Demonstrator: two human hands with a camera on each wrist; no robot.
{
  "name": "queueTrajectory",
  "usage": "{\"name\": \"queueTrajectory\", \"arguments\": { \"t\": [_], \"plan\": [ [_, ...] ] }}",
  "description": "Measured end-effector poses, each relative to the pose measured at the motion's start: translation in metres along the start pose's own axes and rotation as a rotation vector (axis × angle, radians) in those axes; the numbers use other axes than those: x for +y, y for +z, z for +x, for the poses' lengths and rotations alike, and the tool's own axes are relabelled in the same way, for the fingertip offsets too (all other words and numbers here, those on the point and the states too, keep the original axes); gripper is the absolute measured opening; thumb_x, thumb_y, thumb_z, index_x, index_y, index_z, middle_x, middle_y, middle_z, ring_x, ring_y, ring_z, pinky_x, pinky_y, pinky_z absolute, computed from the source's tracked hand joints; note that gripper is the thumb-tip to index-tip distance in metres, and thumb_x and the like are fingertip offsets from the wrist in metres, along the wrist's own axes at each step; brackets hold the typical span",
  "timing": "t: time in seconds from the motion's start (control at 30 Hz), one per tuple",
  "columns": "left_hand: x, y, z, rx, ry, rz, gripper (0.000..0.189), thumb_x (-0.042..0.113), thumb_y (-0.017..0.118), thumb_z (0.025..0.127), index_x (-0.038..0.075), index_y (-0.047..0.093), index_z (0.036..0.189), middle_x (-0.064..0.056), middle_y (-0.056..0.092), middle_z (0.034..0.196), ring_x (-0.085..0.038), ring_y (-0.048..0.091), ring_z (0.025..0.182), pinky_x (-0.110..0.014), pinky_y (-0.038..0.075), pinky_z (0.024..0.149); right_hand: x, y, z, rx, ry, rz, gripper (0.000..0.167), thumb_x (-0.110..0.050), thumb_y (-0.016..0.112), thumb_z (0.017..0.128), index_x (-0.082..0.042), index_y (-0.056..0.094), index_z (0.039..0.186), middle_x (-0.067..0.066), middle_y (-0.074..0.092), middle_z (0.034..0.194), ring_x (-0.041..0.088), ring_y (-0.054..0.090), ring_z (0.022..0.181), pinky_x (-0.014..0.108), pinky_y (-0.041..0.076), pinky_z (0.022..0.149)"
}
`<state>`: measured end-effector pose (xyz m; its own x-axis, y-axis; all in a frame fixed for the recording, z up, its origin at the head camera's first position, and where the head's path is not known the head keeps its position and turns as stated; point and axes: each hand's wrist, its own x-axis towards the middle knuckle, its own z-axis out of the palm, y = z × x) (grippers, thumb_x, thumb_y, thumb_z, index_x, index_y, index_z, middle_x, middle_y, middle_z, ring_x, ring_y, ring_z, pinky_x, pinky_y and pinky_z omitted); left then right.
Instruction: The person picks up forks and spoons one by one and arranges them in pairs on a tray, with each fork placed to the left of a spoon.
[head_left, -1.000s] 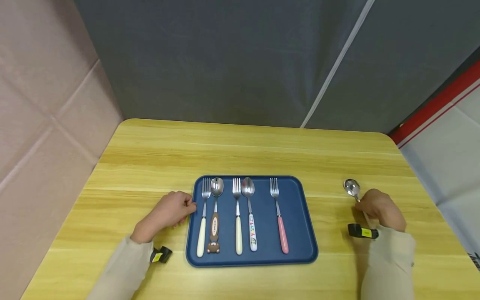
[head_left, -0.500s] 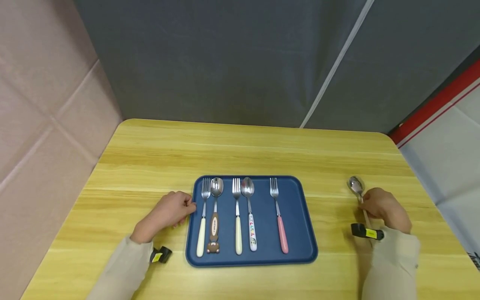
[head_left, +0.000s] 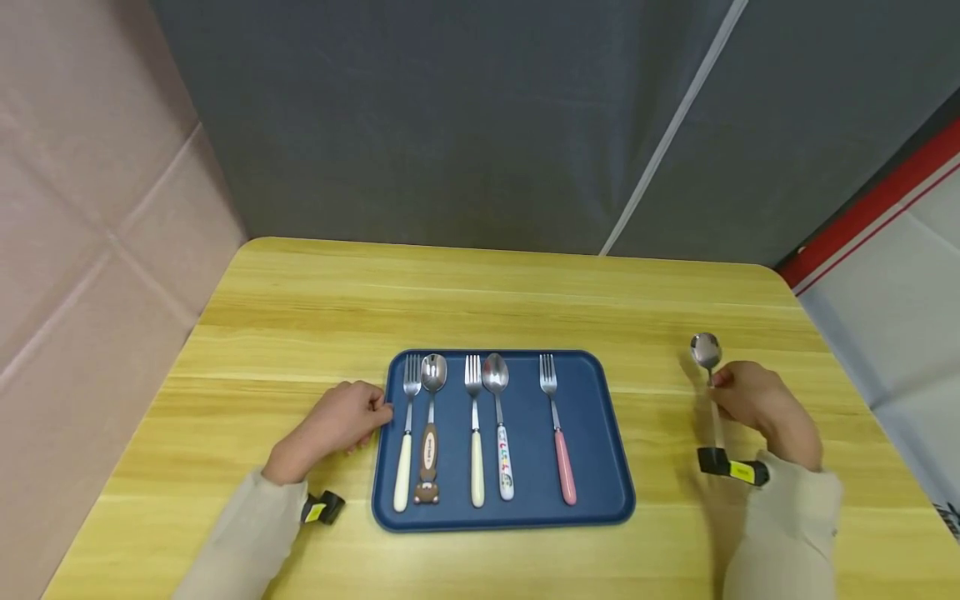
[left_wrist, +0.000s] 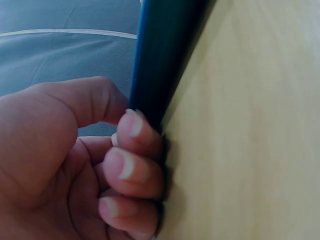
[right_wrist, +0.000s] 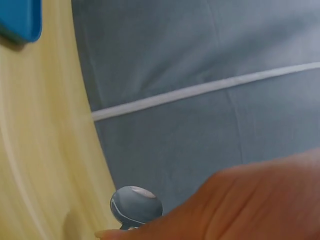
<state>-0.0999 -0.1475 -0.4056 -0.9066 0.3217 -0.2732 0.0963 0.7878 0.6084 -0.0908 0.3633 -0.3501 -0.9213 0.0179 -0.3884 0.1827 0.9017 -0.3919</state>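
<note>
My right hand point(head_left: 761, 406) pinches a metal spoon point(head_left: 706, 351) by its neck at the right side of the table, bowl pointing away from me. In the right wrist view the spoon's bowl point(right_wrist: 136, 206) shows beyond the hand, its handle hidden. My left hand point(head_left: 347, 418) grips the left rim of a blue tray point(head_left: 592, 417), thumb and curled fingers at the tray's edge point(left_wrist: 159, 60) in the left wrist view. On the tray lie a cream-handled fork point(head_left: 402, 467), a brown bear spoon point(head_left: 428, 454), a second cream-handled fork point(head_left: 476, 467), a patterned-handle spoon point(head_left: 504, 462) and a pink-handled fork point(head_left: 565, 467).
The tray lies on a wood-grain table point(head_left: 480, 300). A dark grey cloth point(head_left: 450, 125) with a white strip hangs behind its far edge. A pinkish padded wall point(head_left: 90, 250) borders the left side, and a red band point(head_left: 885, 200) runs along the far right.
My right hand has raised the spoon, whose bowl has moved farther from me and swung to point more straight ahead. The left hand and tray have stayed in place.
</note>
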Motion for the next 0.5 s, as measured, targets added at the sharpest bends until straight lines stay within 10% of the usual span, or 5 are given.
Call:
{"name": "queueTrajectory", "arguments": {
  "t": [0.5],
  "plan": [
    [-0.001,0.001,0.0,0.005,-0.009,0.005,0.033,0.018,0.058,0.092,0.012,0.051,0.061,0.0,0.051,0.046,-0.014,0.048,0.035,-0.03,0.042,0.039,-0.036,0.007,-0.009,0.07,-0.035,0.087,0.024,-0.015,0.058,0.093,0.007,0.055,0.103,0.01,0.063,0.087,0.017,0.061,0.069,0.032,0.047,0.059]
  ]
}}
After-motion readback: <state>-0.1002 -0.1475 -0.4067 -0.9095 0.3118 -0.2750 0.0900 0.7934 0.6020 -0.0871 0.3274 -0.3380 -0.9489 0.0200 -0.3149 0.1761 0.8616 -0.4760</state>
